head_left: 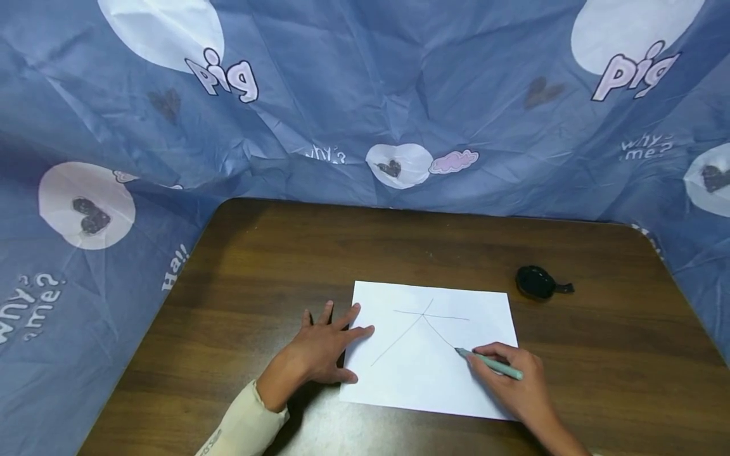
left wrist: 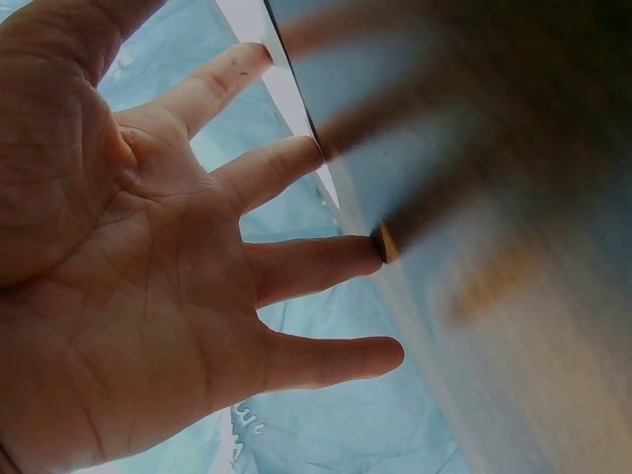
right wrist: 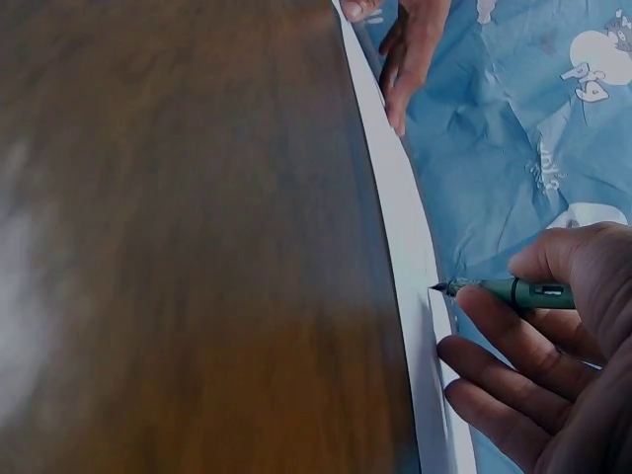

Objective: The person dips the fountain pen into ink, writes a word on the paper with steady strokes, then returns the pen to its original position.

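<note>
A white sheet of paper (head_left: 410, 386) lies on the wooden table, bearing thin dark lines: a near-level stroke crossed by a long slanting one, and another running down to the right. My right hand (head_left: 516, 380) pinches a green fountain pen (head_left: 502, 368) between thumb and fingers, its tip at the lower end of that right-hand stroke. In the right wrist view the dark nib of the pen (right wrist: 538, 293) meets the paper (right wrist: 400, 247). My left hand (head_left: 322, 351) rests with fingers spread across the sheet's left edge; in the left wrist view the palm (left wrist: 128, 267) and straight fingers show.
A small black pan (head_left: 535, 282) with a short handle sits on the table (head_left: 274, 253) to the right of the paper's upper corner. Blue printed cloth (head_left: 319, 82) hangs behind the table and along its sides.
</note>
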`<action>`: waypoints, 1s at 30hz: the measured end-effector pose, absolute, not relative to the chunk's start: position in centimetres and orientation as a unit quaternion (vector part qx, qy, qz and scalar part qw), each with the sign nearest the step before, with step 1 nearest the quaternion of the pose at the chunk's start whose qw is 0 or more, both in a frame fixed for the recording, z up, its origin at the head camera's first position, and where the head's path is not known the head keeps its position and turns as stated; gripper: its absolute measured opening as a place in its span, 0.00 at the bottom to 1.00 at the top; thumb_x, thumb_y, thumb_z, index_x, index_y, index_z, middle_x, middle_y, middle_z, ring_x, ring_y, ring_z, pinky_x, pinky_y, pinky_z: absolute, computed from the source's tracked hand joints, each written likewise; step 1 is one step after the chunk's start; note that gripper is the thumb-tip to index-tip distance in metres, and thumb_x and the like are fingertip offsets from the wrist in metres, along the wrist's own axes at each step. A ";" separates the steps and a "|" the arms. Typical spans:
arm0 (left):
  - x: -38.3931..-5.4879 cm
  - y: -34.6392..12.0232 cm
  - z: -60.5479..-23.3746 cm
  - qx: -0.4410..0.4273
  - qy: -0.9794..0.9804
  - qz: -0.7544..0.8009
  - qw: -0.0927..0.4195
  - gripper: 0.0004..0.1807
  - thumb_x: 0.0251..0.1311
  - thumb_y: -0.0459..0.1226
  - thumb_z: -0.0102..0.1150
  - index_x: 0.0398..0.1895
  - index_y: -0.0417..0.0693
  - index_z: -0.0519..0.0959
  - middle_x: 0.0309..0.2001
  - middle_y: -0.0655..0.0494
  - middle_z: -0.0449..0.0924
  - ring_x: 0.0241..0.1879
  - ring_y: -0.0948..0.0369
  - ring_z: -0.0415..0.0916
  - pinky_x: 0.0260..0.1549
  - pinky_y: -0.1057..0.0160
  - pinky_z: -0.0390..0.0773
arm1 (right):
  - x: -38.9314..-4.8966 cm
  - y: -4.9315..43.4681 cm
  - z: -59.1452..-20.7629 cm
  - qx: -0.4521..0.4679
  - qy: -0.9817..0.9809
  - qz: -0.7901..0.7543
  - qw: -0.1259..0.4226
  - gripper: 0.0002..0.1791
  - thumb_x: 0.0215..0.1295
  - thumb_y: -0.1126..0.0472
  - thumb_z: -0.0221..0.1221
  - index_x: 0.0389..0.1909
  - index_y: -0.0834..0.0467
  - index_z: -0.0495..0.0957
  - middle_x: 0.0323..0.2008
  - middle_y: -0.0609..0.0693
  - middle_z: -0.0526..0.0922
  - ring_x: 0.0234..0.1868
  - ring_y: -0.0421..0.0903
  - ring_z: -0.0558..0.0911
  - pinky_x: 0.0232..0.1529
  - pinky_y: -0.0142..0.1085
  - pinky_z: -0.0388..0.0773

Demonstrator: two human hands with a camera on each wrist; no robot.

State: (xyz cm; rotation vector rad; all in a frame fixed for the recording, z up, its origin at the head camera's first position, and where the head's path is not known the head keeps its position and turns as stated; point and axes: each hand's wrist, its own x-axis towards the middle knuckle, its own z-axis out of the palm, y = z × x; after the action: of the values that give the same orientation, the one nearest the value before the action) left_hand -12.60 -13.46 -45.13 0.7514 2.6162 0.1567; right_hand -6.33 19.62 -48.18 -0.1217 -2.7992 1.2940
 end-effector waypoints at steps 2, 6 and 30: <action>-12.6 -13.5 -45.1 0.269 0.939 0.059 0.207 0.45 0.52 0.57 0.72 0.74 0.70 0.65 0.80 0.54 0.47 0.74 0.33 0.43 0.60 0.24 0.51 | -6.1 19.9 -48.1 -0.040 -0.908 0.416 0.030 0.05 0.56 0.62 0.72 0.33 0.57 0.88 0.29 0.44 0.88 0.26 0.39 0.79 0.30 0.31 0.76; -12.6 -13.4 -45.0 0.268 0.938 0.062 0.210 0.45 0.52 0.57 0.72 0.74 0.70 0.64 0.80 0.54 0.47 0.74 0.34 0.43 0.60 0.24 0.50 | -5.9 20.4 -48.0 -0.045 -0.911 0.409 0.031 0.05 0.56 0.63 0.73 0.33 0.57 0.88 0.28 0.44 0.88 0.26 0.39 0.78 0.30 0.31 0.75; -12.6 -13.3 -44.8 0.270 0.936 0.072 0.214 0.44 0.53 0.57 0.72 0.74 0.69 0.65 0.79 0.54 0.47 0.74 0.33 0.43 0.62 0.25 0.49 | -5.8 21.8 -45.8 -0.020 -0.908 0.380 0.173 0.08 0.55 0.61 0.74 0.33 0.55 0.85 0.25 0.43 0.85 0.22 0.36 0.77 0.23 0.27 0.71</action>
State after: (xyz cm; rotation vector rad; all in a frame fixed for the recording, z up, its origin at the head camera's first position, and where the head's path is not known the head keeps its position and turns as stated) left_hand -12.59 -13.31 -44.85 0.7495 2.5978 0.2005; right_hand -5.83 21.82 -45.85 -0.0554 -2.5766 1.0788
